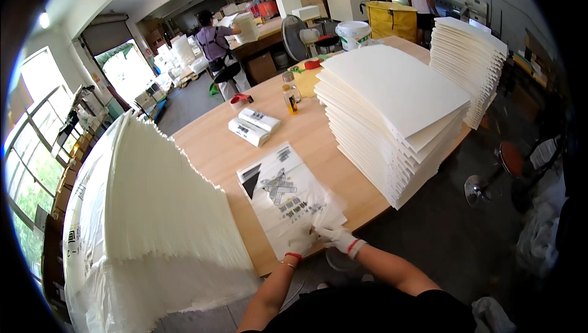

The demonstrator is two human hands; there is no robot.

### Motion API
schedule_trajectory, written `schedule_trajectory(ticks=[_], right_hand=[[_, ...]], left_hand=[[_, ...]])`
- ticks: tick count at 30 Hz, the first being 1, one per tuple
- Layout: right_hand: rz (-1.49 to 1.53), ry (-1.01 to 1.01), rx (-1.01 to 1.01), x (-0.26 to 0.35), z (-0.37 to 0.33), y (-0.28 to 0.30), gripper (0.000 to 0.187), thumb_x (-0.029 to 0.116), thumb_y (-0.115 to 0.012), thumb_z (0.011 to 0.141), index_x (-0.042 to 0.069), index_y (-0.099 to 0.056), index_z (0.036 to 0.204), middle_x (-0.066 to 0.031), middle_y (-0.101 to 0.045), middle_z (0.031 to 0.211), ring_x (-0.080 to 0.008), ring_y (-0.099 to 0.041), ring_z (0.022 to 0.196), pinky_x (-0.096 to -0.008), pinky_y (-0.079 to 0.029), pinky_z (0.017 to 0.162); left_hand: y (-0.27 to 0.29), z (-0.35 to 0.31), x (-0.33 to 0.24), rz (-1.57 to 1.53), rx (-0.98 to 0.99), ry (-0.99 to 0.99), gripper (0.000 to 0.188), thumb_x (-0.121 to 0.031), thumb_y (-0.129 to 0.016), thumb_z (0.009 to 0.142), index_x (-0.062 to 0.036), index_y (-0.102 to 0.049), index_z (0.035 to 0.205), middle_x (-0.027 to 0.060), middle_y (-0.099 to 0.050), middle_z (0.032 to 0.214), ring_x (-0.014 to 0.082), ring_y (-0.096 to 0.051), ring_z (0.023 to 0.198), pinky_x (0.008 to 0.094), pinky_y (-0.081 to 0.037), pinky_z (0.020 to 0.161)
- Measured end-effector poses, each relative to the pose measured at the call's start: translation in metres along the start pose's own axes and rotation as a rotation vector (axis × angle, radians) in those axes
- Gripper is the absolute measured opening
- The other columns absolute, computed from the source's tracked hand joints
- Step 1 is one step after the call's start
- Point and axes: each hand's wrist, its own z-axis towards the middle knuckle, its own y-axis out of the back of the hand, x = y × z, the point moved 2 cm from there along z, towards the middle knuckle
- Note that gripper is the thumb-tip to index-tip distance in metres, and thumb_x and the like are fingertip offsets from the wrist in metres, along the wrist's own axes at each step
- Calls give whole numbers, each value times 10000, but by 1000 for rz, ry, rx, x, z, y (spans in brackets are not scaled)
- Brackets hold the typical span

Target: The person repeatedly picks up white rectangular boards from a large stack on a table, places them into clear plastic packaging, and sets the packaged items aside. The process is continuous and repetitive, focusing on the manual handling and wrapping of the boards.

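Observation:
A stack of clear plastic bags [294, 195] printed in black lies flat near the table's front edge, its near end by my hands. My left hand [301, 239], in a white knit glove with a red cuff, has its fingers closed at that end. Close beside it, my right hand [339, 239], gloved the same way, pinches the film of the top bag, which bulges up a little. Small details between the fingertips are too fine to make out. Right of the bags rises a tall stack of white paper sheets [398, 88].
A plastic-wrapped paper pile [159, 210] stands at the left. Two white packs [254, 126], a tape roll [241, 100] and a bottle of amber liquid [290, 99] sit farther back. Another paper stack [467, 57] is at far right, near a stool [511, 158]. A co-worker [217, 51] stands beyond.

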Motion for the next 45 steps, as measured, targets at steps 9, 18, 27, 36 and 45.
schedule_trajectory(ticks=[9,18,27,36,45], right_hand=[[-1283,552,-357,29,51,34,337,390,-748,778,95,-723,938,-135,-710,966,-351,-671,897,-447,-527,829],[-1111,603,-7,51,75,-89,336,174,-750,780,95,-693,1102,-148,-686,1174,-340,-654,1062,-451,-521,927],[-1112,710,243,91,24,-82,191,191,-649,943,73,-699,1085,-143,-702,1060,-282,-668,951,-402,-524,863],[-1753,1407,-560,396,-227,-4,499,217,-719,902,59,-572,1352,-155,-676,1211,-322,-673,1059,-373,-541,950],[-1638,924,-374,455,-198,57,372,270,-678,949,37,-626,1234,-149,-688,1167,-341,-678,977,-414,-544,889]], left_hand=[[71,35,72,-1098,-227,229,129,-139,-609,994,-41,-621,911,80,-685,811,163,-632,690,301,-516,652],[126,33,-28,-308,-313,-42,77,-55,-657,897,-16,-594,875,79,-686,764,149,-646,677,311,-536,632],[134,17,-53,170,-443,-373,354,-166,-736,852,-67,-625,1173,175,-712,990,366,-691,875,466,-549,764],[150,-31,-100,276,-649,-534,613,-122,-823,740,-24,-564,1286,206,-614,1257,390,-600,1110,489,-490,919],[171,-74,-231,25,-259,-729,316,-140,-767,851,-58,-670,1141,125,-728,1004,271,-720,885,373,-573,797]])
